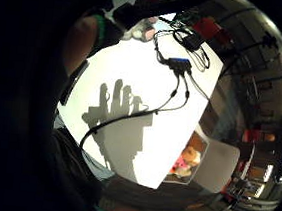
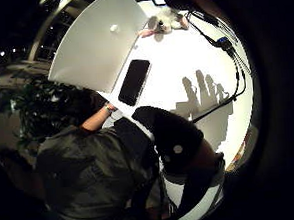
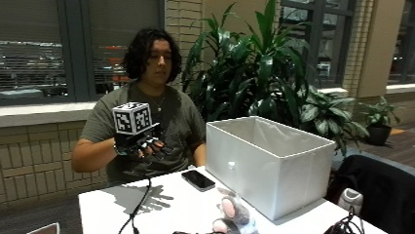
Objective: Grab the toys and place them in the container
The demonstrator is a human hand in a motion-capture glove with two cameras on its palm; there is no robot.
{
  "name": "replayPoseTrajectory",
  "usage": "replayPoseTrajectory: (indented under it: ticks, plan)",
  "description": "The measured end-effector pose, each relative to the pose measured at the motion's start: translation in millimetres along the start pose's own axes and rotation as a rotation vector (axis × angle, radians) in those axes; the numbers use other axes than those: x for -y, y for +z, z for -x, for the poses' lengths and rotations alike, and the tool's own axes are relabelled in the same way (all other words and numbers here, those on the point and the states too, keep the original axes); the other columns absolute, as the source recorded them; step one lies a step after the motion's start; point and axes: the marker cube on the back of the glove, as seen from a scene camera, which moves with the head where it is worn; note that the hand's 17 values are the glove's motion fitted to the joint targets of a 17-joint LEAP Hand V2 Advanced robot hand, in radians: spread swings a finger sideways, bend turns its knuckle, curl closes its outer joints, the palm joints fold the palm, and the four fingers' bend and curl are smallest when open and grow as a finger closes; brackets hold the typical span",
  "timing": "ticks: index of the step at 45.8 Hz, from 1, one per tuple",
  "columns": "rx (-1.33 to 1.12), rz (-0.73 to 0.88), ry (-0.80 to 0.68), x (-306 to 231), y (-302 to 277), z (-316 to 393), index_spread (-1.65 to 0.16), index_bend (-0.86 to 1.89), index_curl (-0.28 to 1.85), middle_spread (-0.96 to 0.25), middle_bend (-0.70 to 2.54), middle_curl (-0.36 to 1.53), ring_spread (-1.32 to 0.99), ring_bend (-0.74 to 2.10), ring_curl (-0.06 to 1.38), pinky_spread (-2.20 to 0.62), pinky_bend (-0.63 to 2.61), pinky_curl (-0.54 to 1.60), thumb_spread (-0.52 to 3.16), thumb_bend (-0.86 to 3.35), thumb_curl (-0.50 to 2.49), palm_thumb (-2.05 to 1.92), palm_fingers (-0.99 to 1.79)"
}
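hand raised well above the white table, palm down, fingers spread and slightly drooping, holding nothing; its splayed shadow falls on the tabletop below, which suggests it is poised over the work area before reaching for a toy, not yet committed to one. the toy in view is a plush animal, grey and white with pink ears, soft and fuzzy-looking, sitting on the table near the front edge, just beside the lower corner of the container. that container is a white fabric bin, box-shaped with straight walls and an open top, standing upright toward the person's left; from the outside view its inside looks empty, so the task seems barely begun. a smartphone, flat, black and glossy, lies on the table between the person and the bin, near the bin's wall. in the thumb side palm view the plush animal shows at the far end of the table past the bin.
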Motion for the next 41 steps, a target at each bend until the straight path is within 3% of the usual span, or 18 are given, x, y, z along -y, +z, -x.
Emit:
replayPoseTrajectory:
  ticks: [8, 19, 31, 37, 41]
  plan:
    - [0.011, 0.005, 0.006, -0.9, 4.7, -2.8, -0.26, 0.2, 0.11, -0.08, 0.12, 0.03, -0.15, 0.31, 0.1, -0.03, 0.69, 0.22, 0.79, -0.05, 0.03, -0.07, 0.22]
    - [0.086, 0.038, -0.057, 24.4, 15.5, 3.9, -0.34, 0.24, 0.2, -0.11, 0.17, 0.08, -0.2, 0.37, 0.14, -0.04, 0.72, 0.26, 1.07, -0.04, 0.07, -0.05, 0.23]
    - [0.107, -0.011, -0.082, 152.8, 29.2, 1.6, -0.37, 0.24, 0.26, -0.13, 0.19, 0.14, -0.24, 0.42, 0.17, -0.06, 0.73, 0.28, 1.25, -0.01, 0.12, -0.01, 0.26]
    - [-0.013, 0.061, -0.151, 222.9, 57.5, -1.0, -0.38, 0.24, 0.28, -0.14, 0.2, 0.17, -0.26, 0.4, 0.18, -0.06, 0.72, 0.29, 1.27, 0.0, 0.15, 0.03, 0.24]
    - [-0.063, 0.107, -0.126, 263.3, 80.2, -10.5, -0.38, 0.23, 0.3, -0.15, 0.2, 0.19, -0.24, 0.3, 0.17, -0.03, 0.71, 0.29, 1.2, -0.01, 0.18, 0.05, 0.09]
